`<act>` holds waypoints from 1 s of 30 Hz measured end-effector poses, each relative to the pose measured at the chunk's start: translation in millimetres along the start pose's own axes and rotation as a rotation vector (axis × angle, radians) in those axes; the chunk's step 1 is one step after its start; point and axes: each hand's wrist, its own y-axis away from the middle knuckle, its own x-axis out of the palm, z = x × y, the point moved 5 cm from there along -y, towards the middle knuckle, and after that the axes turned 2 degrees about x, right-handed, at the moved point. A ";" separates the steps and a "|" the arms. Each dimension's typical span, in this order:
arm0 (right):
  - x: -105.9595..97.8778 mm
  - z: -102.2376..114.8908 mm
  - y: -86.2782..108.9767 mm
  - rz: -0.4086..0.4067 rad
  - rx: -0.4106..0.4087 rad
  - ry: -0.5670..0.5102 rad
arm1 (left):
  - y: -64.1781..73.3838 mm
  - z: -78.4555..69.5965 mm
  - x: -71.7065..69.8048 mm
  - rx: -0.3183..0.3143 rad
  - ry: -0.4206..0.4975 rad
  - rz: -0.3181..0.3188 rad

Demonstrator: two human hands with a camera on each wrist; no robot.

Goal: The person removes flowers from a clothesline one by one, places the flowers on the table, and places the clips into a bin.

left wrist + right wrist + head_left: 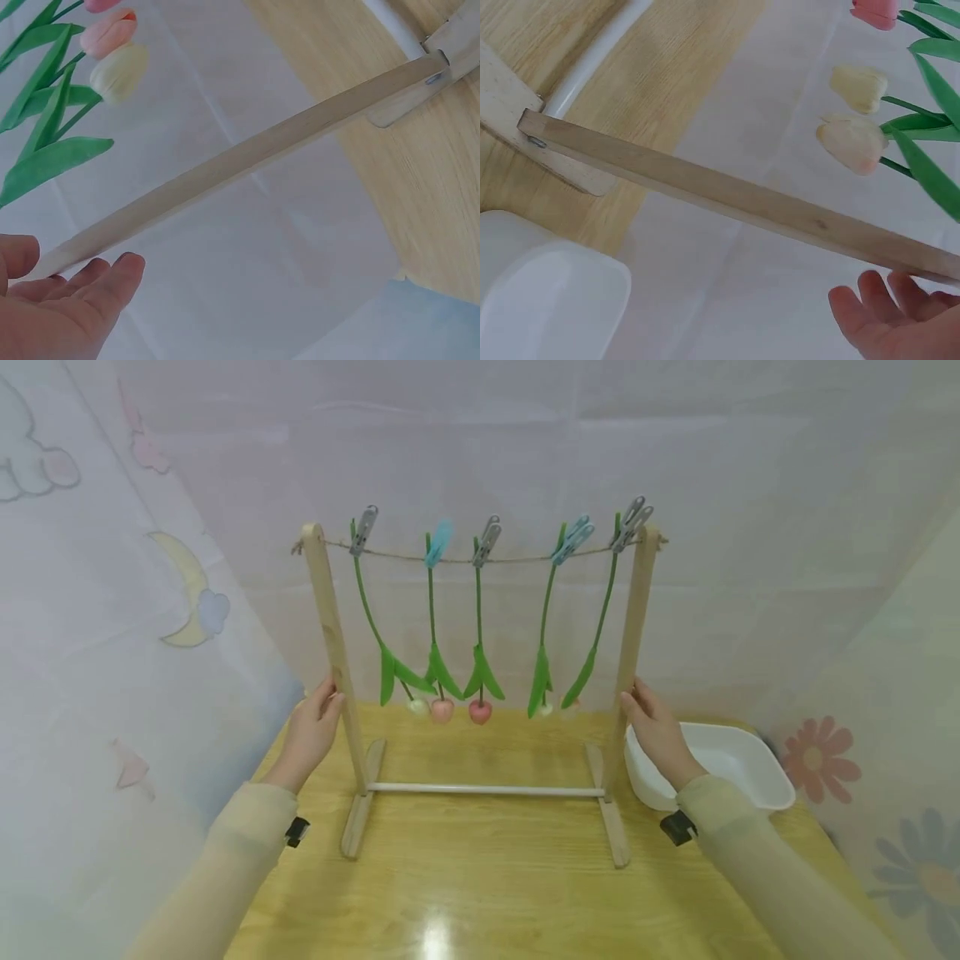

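A wooden stand (636, 610) with a twine line (517, 560) stands on the table. Several artificial tulips (480, 710) hang head down from the line, each clipped by a grey or blue clothespin (487, 541). On the stand's left post, my left hand (311, 731) holds lightly between thumb and fingers, about halfway up. The right post is held at a similar height by my right hand (660, 735), its thumb on the near side. Fingertips (870, 289) meet the post's edge in the right wrist view; the right thumb is out of that frame.
A white plastic basin (742, 768) sits right of the stand, close behind my right wrist. A white bar (487, 789) joins the stand's feet. The wood-grain table (480, 893) extends toward me. Pale printed cloth (480, 460) hangs behind and at both sides.
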 end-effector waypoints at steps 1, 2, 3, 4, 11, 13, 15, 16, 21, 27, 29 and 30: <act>-1.5 2.2 0.9 -0.005 -0.004 0.006 | 1.1 -1.6 -0.6 0.000 0.011 0.003; -2.7 4.5 1.9 -0.012 -0.007 0.014 | 2.4 -3.0 -1.3 -0.003 0.024 0.005; -4.0 6.5 3.0 -0.021 -0.016 0.025 | 4.0 -4.6 -2.2 -0.004 0.033 0.001; -5.5 9.0 4.6 -0.035 -0.029 0.033 | 5.6 -6.1 -3.3 -0.003 0.038 -0.010; -17.6 25.8 20.6 -0.167 -0.125 0.082 | 18.2 -19.9 -10.8 0.095 0.023 -0.137; -19.7 31.0 23.9 -0.208 -0.156 0.077 | 21.5 -24.8 -12.4 0.144 0.016 -0.177; -21.0 36.1 25.4 -0.248 -0.186 0.060 | 24.2 -30.2 -13.4 0.202 0.012 -0.220; -21.4 39.0 26.0 -0.268 -0.204 0.051 | 25.0 -32.7 -13.5 0.229 0.015 -0.238; -18.0 55.2 28.8 -0.301 -0.301 -0.006 | 27.6 -45.6 -12.3 0.310 0.108 -0.277; -12.2 78.4 32.3 -0.243 -0.400 -0.039 | 24.1 -59.2 -6.6 0.299 0.181 -0.196; -10.7 87.8 33.1 -0.227 -0.421 -0.033 | 21.9 -62.0 -4.4 0.283 0.190 -0.167; -9.8 92.7 33.6 -0.216 -0.432 -0.026 | 20.7 -62.8 -3.3 0.274 0.194 -0.152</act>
